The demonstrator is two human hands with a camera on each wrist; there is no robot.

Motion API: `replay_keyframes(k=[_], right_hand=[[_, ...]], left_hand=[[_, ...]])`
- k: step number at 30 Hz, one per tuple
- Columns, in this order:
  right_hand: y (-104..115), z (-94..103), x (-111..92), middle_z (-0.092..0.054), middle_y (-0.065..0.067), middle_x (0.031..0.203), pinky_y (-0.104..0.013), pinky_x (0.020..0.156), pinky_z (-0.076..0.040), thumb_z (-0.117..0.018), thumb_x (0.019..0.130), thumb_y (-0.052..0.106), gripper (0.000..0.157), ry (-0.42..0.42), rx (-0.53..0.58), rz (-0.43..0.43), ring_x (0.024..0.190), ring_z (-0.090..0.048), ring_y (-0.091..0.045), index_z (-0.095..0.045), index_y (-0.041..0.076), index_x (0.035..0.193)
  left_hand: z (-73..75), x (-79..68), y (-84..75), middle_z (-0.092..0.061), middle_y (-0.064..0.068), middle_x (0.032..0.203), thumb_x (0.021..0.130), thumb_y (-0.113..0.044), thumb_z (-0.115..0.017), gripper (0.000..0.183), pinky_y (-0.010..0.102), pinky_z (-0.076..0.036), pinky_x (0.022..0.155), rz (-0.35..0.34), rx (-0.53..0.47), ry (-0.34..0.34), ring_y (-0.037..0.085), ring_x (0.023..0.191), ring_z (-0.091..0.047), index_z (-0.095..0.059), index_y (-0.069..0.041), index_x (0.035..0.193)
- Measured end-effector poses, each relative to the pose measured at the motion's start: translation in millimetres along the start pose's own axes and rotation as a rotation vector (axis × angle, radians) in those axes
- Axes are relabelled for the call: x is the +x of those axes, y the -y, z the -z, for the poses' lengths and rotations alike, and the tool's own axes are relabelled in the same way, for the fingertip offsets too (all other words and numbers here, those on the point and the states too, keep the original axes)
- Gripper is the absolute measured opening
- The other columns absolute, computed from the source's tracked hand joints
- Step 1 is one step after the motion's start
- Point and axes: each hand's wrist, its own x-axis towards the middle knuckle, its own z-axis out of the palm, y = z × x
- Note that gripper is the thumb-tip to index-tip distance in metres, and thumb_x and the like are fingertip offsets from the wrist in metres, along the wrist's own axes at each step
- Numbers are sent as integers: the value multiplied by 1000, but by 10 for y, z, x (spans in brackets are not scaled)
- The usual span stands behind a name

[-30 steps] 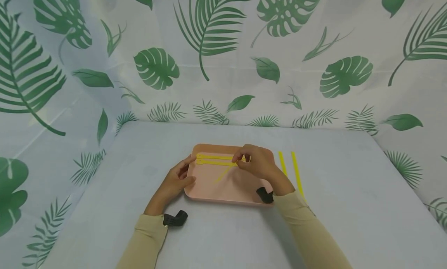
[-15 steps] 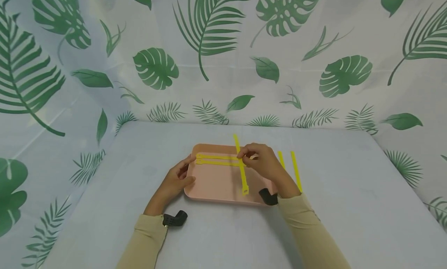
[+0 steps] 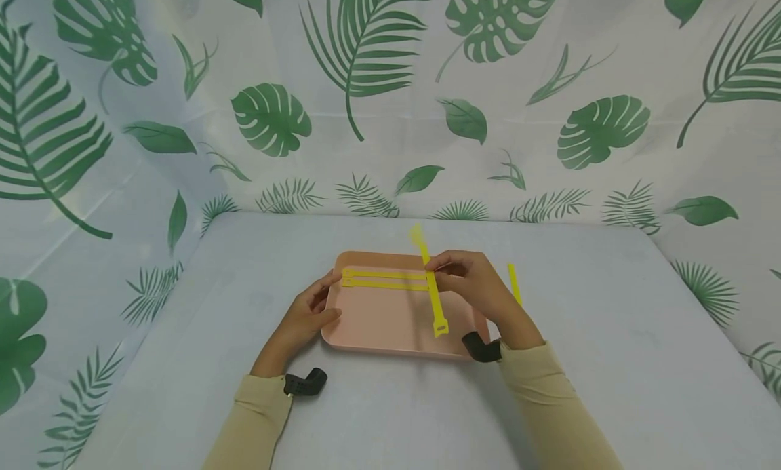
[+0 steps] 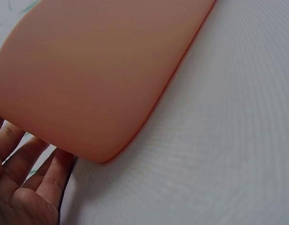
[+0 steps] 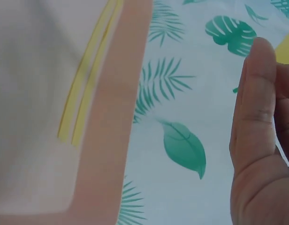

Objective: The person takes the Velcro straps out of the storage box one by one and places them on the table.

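My right hand (image 3: 478, 283) pinches a flat yellow cable tie (image 3: 435, 297) between thumb and fingertips, above the right part of a pink tray (image 3: 378, 327). The held tie stands nearly lengthwise to me, slotted head at the near end, far end blurred. In the right wrist view only a bit of this tie (image 5: 286, 50) shows beyond the fingers. Two more yellow ties (image 3: 384, 285) lie side by side along the tray's far side, slotted heads to the left. With thumb and fingers, my left hand (image 3: 308, 317) grips the tray's left edge; its fingers (image 4: 53, 176) show at that edge.
Right of the tray, another yellow strip (image 3: 514, 280) lies on the white table cover (image 3: 610, 334), partly behind my right arm. A leaf-patterned curtain (image 3: 390, 117) rises behind the table. Each wrist wears a black camera mount (image 3: 307, 382).
The held tie has swung from slanting down-left to nearly lengthwise, slotted head toward me. My right hand has shifted slightly right, now covering one strip beside the tray. The left hand stays put.
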Motion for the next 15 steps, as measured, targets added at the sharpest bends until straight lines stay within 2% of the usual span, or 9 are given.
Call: replay_keyframes(k=[5,15], right_hand=[[-40,102,-53,-72,-12,110,-29,88,-65,-59,103,-7,25,-9,87,-17,94,-71,-11,-64,-21,123],[-100,250,-154,-74,-7,104,-29,85,-65,-68,101,-3,30,-47,48,-23,91,-73,-11,-63,-21,124]], left_hand=[[-7,8,2,-17,17,180,93,9,-65,75,40,-31,129,1,3,-2,38,162,-27,-41,3,163],[-6,-1,7,-17,16,180,93,8,-65,75,40,-31,129,5,8,-5,38,162,-27,-41,3,163]])
